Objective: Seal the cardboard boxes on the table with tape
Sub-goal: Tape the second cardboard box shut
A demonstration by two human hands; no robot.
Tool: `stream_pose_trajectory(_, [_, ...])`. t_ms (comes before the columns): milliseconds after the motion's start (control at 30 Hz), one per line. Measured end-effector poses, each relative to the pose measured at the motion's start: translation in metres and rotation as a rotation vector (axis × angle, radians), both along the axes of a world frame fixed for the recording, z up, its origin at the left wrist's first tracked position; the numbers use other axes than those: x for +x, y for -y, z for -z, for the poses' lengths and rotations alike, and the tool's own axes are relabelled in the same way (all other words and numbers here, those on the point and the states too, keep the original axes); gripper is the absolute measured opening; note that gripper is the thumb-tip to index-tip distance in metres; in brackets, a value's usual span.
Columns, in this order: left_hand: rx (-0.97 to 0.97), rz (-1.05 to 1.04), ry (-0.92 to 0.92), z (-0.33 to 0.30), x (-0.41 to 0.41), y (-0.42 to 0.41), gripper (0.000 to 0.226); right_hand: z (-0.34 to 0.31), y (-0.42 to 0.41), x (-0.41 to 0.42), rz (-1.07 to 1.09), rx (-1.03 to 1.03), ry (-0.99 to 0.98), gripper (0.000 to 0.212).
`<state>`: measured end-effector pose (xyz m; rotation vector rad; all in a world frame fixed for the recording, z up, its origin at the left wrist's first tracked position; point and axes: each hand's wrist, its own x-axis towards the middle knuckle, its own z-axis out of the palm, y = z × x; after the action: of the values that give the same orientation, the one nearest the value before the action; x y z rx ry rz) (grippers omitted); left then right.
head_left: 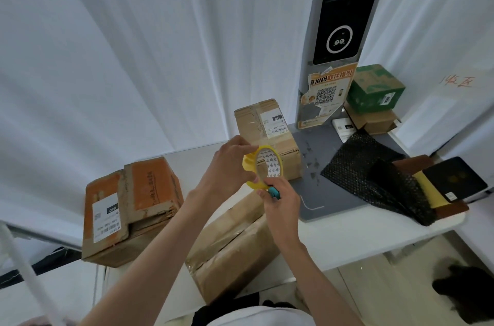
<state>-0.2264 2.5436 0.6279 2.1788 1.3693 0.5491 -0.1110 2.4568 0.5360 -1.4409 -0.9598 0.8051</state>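
Head view: both hands meet above the table (pixel 347 245), working a roll of tape in a yellow dispenser (pixel 263 169). The left hand (pixel 227 165) curls its fingers round the roll's upper rim at its 10 o'clock side. The right hand (pixel 279 205), at the roll's 6 o'clock, pinches near its lower edge and also holds a small teal tool (pixel 274 192); whether that is a cutter or a handle I cannot tell.

Three cardboard boxes lie round the hands. A plain brown box (pixel 230 251) sits directly beneath, at 6 o'clock of the roll, with glossy tape already along its centre seam. An orange box (pixel 133 208) lies at 8 o'clock, its top flaps ragged and looking unsealed. A labelled box (pixel 270 136) stands just behind the roll at 12 o'clock.

The step in hand looks like freeing the tape's loose end. Next, probably, the end must be peeled clear, drawn out and pressed down onto a box seam, likely the orange box's, while one hand steadies the flaps.
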Motion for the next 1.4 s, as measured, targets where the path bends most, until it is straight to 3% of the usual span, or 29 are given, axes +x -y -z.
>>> stream_pose_trajectory(167, [0.041, -0.079, 0.101, 0.011, 0.006, 0.014, 0.057, 0.001, -0.001, -0.001, 0.069, -0.012, -0.079, 0.02])
stream_pose_trajectory(333, [-0.1, -0.089, 0.035, 0.012, 0.006, 0.012, 0.069, 0.006, 0.006, -0.003, 0.051, 0.0, 0.033, 0.024])
stream_pose_trajectory(500, [0.023, -0.236, 0.103, 0.011, 0.009, 0.018, 0.031, 0.006, 0.009, -0.005, 0.058, 0.045, 0.153, 0.035])
stream_pose_trajectory(667, [0.101, -0.317, 0.154, 0.01, 0.013, 0.028, 0.022, 0.007, 0.009, -0.01, 0.079, 0.04, 0.185, 0.041])
stream_pose_trajectory(867, [0.047, -0.231, 0.186, 0.007, 0.006, 0.021, 0.013, 0.011, 0.014, -0.005, 0.073, 0.043, 0.185, 0.037])
stream_pose_trajectory(1133, [-0.088, -0.053, 0.104, -0.016, -0.017, -0.006, 0.027, 0.016, 0.021, -0.003, 0.006, 0.051, 0.16, 0.03])
stream_pose_trajectory(1400, [-0.08, 0.019, 0.037, -0.019, -0.021, -0.015, 0.031, 0.021, 0.02, -0.004, -0.014, 0.076, 0.195, 0.032])
